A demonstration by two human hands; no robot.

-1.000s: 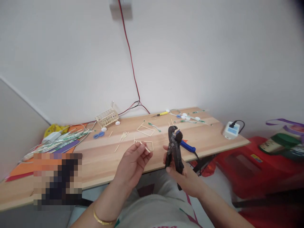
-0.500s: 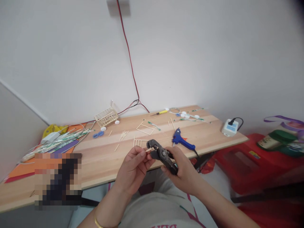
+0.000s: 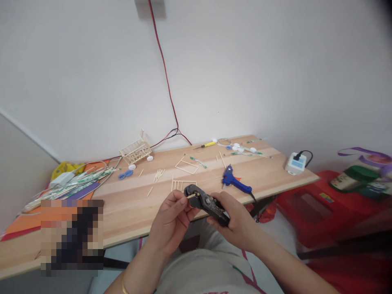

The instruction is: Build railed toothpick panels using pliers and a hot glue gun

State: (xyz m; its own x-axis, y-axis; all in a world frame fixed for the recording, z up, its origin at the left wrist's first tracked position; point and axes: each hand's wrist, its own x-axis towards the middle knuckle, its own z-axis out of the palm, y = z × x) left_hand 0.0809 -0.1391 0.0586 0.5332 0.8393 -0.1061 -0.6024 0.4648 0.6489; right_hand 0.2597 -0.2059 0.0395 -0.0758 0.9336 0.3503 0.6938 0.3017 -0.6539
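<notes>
The short wooden stick is held in the air over the near edge of the table, pinched between the thumb and fingertips of the left hand. Its free end points right, into the head of the dark pliers. The right hand is wrapped around the pliers' handles with its fingers curled tight. The tool's long axis slants from the handles at the near right up to the head at the far left, so the stick meets the jaws roughly crosswise. Whether the jaws already bite the stick is too small to tell. Both hands almost touch at that point. A blue glue gun and a stick frame lie on the table just beyond.
</notes>
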